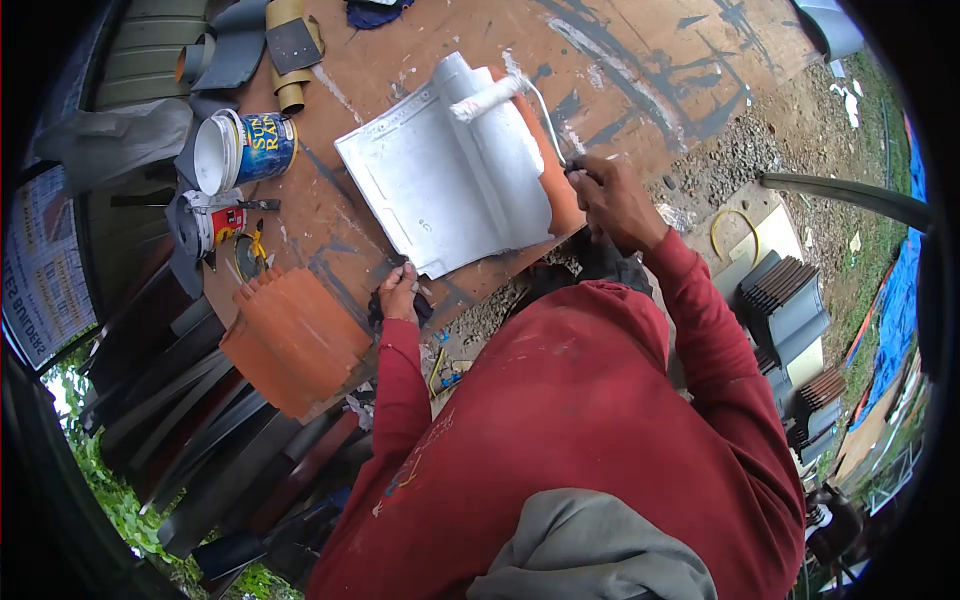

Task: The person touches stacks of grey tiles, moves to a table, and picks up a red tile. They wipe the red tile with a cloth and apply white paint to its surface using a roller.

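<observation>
My right hand (622,200) is closed round the dark handle of a paint roller (487,99). Its white sleeve rests on the raised curve of a roof tile (420,170). White paint covers most of this tile, while bare orange shows along its right side. My left hand (398,292) is at the tile's lower left corner, fingers curled on a dark cloth (424,308) that shows on both sides of it. Left of that hand lies a stack of unpainted orange tiles (295,345).
A paint-stained wooden board (640,60) supports the tile. On its left are a blue paint bucket (265,147), a smaller red-labelled can (215,222) and a yellow-handled tool (257,240). Grey tiles (790,300) are stacked on the ground at right; a dark bar (850,190) juts in above.
</observation>
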A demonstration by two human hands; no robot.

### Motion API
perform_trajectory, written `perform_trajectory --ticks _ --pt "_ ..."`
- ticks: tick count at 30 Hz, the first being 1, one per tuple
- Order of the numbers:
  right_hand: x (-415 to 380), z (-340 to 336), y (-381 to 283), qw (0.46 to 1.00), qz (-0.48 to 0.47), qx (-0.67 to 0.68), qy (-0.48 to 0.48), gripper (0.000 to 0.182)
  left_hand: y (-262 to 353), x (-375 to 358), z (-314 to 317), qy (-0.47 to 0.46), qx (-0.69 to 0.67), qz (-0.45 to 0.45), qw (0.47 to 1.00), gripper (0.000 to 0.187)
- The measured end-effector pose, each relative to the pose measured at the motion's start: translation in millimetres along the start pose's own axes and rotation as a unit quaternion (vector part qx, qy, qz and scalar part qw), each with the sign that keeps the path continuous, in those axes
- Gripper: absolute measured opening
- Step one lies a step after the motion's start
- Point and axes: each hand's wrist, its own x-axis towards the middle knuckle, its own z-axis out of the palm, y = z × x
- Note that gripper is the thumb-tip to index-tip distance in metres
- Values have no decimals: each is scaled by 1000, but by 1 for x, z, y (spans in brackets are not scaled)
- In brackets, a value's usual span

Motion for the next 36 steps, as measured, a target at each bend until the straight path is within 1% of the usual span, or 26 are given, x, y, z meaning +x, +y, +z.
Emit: perform_trajectory --ticks 1,2,3,5,6,7,9,10,12,13,14,15,16,17,19,21,23,25,28,31,32,34,36 --pt "-22 -3 7 998 44 28 -22 34 2 -3 -2 10 -12 0 1000 21" --pt "-45 -8 7 996 70 34 -32 34 7 -6 -6 -26 -12 -20 999 23" --pt "-66 -13 5 994 97 41 -41 35 10 -6 -9 -27 -9 -26 999 23" --pt "-102 -14 10 991 127 31 -37 36 14 -2 -12 -19 11 -71 997 24" --pt "-119 -16 14 988 149 18 -34 36 11 2 -17 -34 25 -81 996 23" --pt "-136 -17 22 987 157 22 -27 36 11 3 -17 -41 31 -86 995 23" --pt "-165 -17 37 996 51 -75 -18 36 14 4 -18 -24 34 -93 995 20" --pt "-176 -18 37 996 56 -69 -11 36 14 7 -20 -28 37 -102 994 18" --pt "-194 -26 31 993 105 -34 -45 35 14 8 -23 -30 54 -105 992 18" --pt "-197 -28 33 993 108 -30 -42 35 15 8 -23 -27 63 -106 992 17" --pt "-198 -30 34 984 163 49 -42 35 15 8 -22 -29 68 -107 991 17" --pt "-196 -31 36 967 215 127 -43 35 17 4 -17 -7 71 -99 993 17" --pt "-188 -29 39 967 211 142 -37 35 18 1 -12 16 73 -88 993 18" --pt "-176 -28 41 967 207 145 -36 35 17 0 -9 16 76 -84 993 18" --pt "-140 -25 39 970 183 156 -40 33 17 1 -8 35 78 -78 993 18" --pt "-95 -23 30 977 132 159 -47 31 21 -4 -4 49 86 -73 992 17" --pt "-42 -20 28 988 75 130 -47 25 29 -11 5 53 76 -83 992 16" --pt "6 -19 12 991 31 124 -28 23 27 -9 2 51 72 -77 993 16" --pt "48 -18 -7 990 38 136 -11 23 26 -7 0 39 73 -67 994 18" --pt "38 -25 -1 993 30 113 -33 24 28 -11 5 66 64 -87 992 20" --pt "27 -28 11 989 53 125 -61 26 29 -11 5 66 63 -88 992 20" --pt "-15 -33 27 980 79 170 -71 28 25 -11 2 45 44 -79 995 21" --pt "-60 -43 44 976 91 170 -103 28 27 -15 6 55 41 -78 995 22"
